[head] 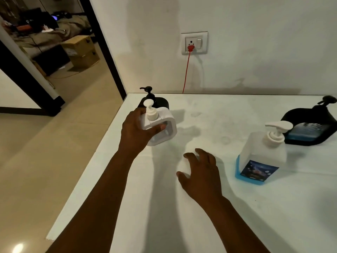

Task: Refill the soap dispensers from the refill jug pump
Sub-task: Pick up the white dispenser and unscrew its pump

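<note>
- While the head view looks down on a white table (200,207), the left hand (135,133) grips a white soap dispenser (162,127) at left of centre; fingers curl round its far side and the thumb (158,129) lies across its front face.
- White dispenser: squarish body, clear window in front, white pump head on top. Whether its base touches the table or is slightly lifted, cannot tell.
- Just behind it, further up the frame, stands a black soap dispenser (161,103) with a black pump; partly hidden by the white one.
- Right hand (202,173), lower centre: fingers spread and loosely bent, holding nothing, palm down over the table. Contact with the surface cannot be told.
- Refill jug (262,157), right of centre: translucent body, white pump with the spout pointing toward frame left, dark blue label on the front, a band of blue liquid low in the base. It stands upright, apart from both hands.
- Second black dispenser (310,128), far right edge: black pump, blue liquid showing in its window. It appears tilted, perhaps from lens distortion.
- Upper centre: wall socket (194,42) with a red plug; red cable (186,72) drops to the table's back edge.
- Upper left: a doorway opens on a room with cardboard boxes (82,52) on the floor.
</note>
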Motion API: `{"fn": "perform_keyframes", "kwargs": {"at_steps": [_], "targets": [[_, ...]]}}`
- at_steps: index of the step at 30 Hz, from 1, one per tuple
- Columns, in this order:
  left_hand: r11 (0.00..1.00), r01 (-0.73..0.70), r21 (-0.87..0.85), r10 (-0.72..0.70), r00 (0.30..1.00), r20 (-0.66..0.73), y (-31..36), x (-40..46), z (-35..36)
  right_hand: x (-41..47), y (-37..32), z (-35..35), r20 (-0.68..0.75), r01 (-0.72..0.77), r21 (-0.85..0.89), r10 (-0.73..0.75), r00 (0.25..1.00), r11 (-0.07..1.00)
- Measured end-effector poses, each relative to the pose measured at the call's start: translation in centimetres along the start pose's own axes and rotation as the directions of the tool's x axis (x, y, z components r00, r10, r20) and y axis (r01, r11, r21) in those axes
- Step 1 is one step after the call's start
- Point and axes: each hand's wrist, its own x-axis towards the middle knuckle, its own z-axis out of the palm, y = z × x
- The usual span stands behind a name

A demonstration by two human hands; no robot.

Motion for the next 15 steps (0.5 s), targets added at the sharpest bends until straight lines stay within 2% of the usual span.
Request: {"fn": "perform_keyframes", "kwargs": {"at_steps": [5,8,10,12,15], "targets": [[0.995,0.02,-0.102,-0.027,0.998,-0.062,3.7,-4.1,1.3,0.7,-0.1,-0.6,0.076,-0.059,0.114,0.051,0.996,0.992],[0.989,0.07,-0.127,-0.082,0.993,-0.09,5.0,-6.8,2.2,1.3,0.2,-1.3,0.069,-0.118,0.304,0.102,0.992,0.945],[0.985,0.125,-0.121,-0.142,0.979,-0.144,5.3,-8.3,3.0,1.7,0.4,-2.0,0.09,-0.202,0.449,0.181,0.979,0.871],[0.971,0.209,-0.117,-0.23,0.95,-0.21,5.7,-9.4,3.9,1.7,0.6,-2.8,0.114,-0.263,0.619,0.246,0.962,0.74],[0.946,0.292,-0.144,-0.32,0.916,-0.242,6.0,-10.3,5.0,1.5,0.3,-4.7,0.14,-0.262,0.772,0.246,0.959,0.58]]}}
